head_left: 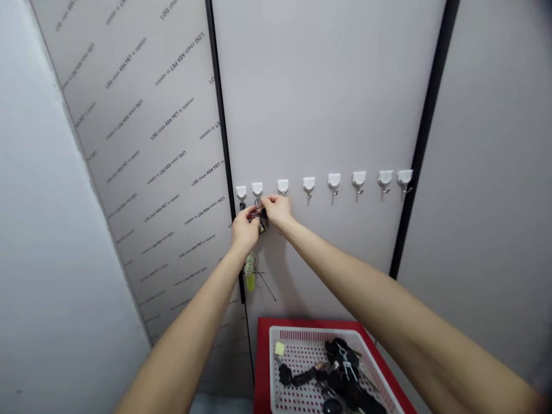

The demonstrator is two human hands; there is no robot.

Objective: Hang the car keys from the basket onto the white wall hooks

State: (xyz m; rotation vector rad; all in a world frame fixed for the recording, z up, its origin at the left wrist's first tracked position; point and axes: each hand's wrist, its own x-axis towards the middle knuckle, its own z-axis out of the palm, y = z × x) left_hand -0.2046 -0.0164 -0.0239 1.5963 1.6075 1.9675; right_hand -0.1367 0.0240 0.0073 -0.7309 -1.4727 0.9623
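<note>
Both hands reach up to a row of white wall hooks on a grey panel. My left hand and my right hand are pinched together on a key bunch whose metal ring sits at the second hook from the left. A dark key fob shows between the fingers. Under my left hand a green-yellow tag dangles from keys on the leftmost hook.
Below stands a white perforated basket with several black keys and fobs, resting on a red surface. The other hooks to the right hang bare. A film-covered panel with printed text is at the left, black strips divide the panels.
</note>
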